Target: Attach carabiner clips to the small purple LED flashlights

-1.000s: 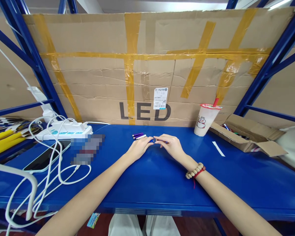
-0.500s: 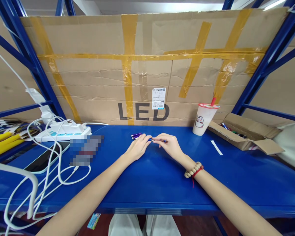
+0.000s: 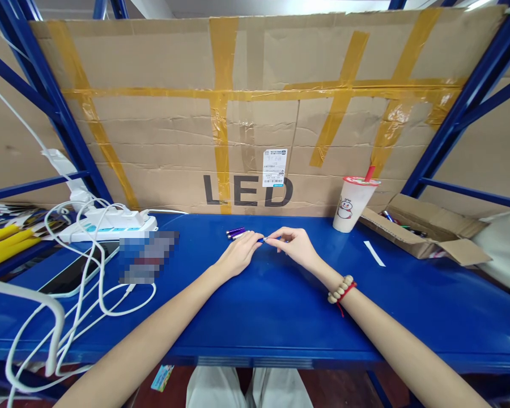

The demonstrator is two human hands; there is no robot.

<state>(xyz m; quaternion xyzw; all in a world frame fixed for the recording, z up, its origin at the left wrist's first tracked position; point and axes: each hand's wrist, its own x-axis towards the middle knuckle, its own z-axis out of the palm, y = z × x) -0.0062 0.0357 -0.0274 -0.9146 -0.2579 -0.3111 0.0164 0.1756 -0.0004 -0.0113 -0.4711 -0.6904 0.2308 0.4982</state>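
My left hand (image 3: 240,253) lies low over the blue table, fingers closed round a slim blue pen (image 3: 260,240). Only a short end of the pen shows past the fingertips; the rest is hidden. The thumb and forefinger of my right hand (image 3: 296,247) pinch the small silvery tip at that end. Whether the tip is a separate piece, I cannot tell. Just beyond my left knuckles lie purple, pen-like pieces (image 3: 235,231) with shiny ends, partly covered by the hand. A beaded bracelet and a red string circle my right wrist.
A paper cup (image 3: 352,207) with a red straw stands at the back right, beside an open cardboard box (image 3: 425,238) holding pens. A white paper strip (image 3: 374,253) lies before them. Leftward are a power strip (image 3: 110,226), tangled white cables and a phone (image 3: 79,272). Taped cardboard walls the back.
My right hand has shifted slightly, its other fingers lifting and curling differently. A dark bit seen beneath its fingers earlier no longer shows. My left hand keeps its place.
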